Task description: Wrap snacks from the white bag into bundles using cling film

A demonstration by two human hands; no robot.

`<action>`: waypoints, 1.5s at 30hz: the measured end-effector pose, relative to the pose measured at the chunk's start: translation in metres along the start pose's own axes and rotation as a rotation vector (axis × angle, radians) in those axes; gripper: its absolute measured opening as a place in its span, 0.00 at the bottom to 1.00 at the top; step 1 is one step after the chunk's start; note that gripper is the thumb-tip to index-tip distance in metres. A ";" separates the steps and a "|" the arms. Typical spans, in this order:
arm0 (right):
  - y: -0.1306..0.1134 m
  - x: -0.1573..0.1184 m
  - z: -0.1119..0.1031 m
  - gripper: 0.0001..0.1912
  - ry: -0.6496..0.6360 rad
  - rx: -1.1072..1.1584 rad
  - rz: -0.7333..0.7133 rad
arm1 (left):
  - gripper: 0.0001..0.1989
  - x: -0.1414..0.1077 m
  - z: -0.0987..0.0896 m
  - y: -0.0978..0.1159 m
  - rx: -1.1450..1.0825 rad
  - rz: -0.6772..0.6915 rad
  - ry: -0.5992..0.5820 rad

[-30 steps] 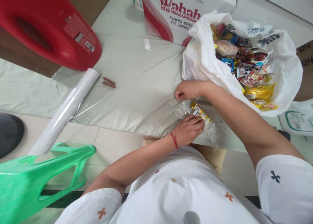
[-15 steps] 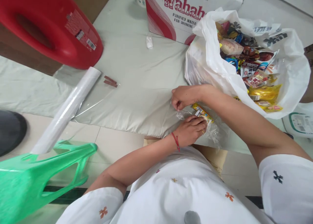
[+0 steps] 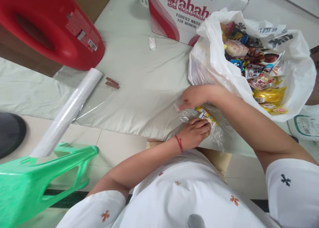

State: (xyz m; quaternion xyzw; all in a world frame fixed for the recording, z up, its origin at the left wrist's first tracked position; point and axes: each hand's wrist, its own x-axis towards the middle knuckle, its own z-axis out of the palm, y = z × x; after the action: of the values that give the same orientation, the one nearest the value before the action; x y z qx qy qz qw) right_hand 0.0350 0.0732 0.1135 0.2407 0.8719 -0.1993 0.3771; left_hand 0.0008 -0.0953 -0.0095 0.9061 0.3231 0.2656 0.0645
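Observation:
My left hand (image 3: 195,132), with a red string bracelet at the wrist, is closed over small snack packets (image 3: 207,115) at the table's near edge. A yellow packet and a pale one show past its fingers. Clear plastic film (image 3: 217,135) lies crumpled under and around them. Just beyond, my right hand (image 3: 194,98) is bent down with its fingers together at the film's left part. Its fingertips are slightly smeared, and film shows beside them.
A white plastic bag (image 3: 203,62) full of snacks stands at right, before a water carton (image 3: 164,19). On the left are a red jug (image 3: 82,29), a film roll (image 3: 67,115) and a green stool (image 3: 27,178). Brown strips (image 3: 112,83) and a small white item (image 3: 152,43) lie on the table.
My right hand has shifted slightly to the right, and film now shows beside its fingertips. My left hand stays on the packets.

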 end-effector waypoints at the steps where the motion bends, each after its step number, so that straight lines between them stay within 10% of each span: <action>1: -0.001 0.000 0.003 0.25 -0.039 0.014 -0.053 | 0.17 0.000 0.000 0.000 -0.009 -0.002 -0.013; 5: -0.003 0.011 0.010 0.05 0.032 0.090 -0.176 | 0.16 0.001 -0.001 0.000 -0.027 -0.010 -0.036; 11: 0.005 -0.022 0.022 0.11 0.561 0.258 0.128 | 0.16 -0.001 0.000 0.000 -0.024 -0.028 -0.001; 15: 0.005 -0.106 0.084 0.17 0.724 0.532 0.097 | 0.17 0.000 0.001 -0.001 -0.045 -0.046 0.003; 18: 0.006 -0.150 0.153 0.19 0.894 0.572 0.380 | 0.16 0.001 0.000 -0.002 -0.060 -0.058 -0.012; 23: 0.006 -0.129 0.224 0.28 1.003 0.364 0.620 | 0.16 0.001 -0.003 -0.002 -0.044 -0.067 -0.018; 32: 0.050 -0.066 0.192 0.30 1.096 0.409 0.644 | 0.17 0.002 0.001 -0.002 -0.009 -0.066 0.021; 39: 0.072 -0.077 0.167 0.17 0.834 0.602 0.402 | 0.16 0.001 0.003 -0.002 0.009 -0.076 0.050; 45: 0.054 -0.083 0.166 0.12 1.087 0.486 0.321 | 0.17 0.001 0.005 -0.001 0.030 -0.085 0.087</action>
State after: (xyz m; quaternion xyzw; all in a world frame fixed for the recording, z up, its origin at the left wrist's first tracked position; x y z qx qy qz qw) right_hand 0.2089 0.0066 0.0612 0.5150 0.8220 -0.1817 -0.1616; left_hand 0.0033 -0.0930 -0.0131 0.8799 0.3677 0.2970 0.0482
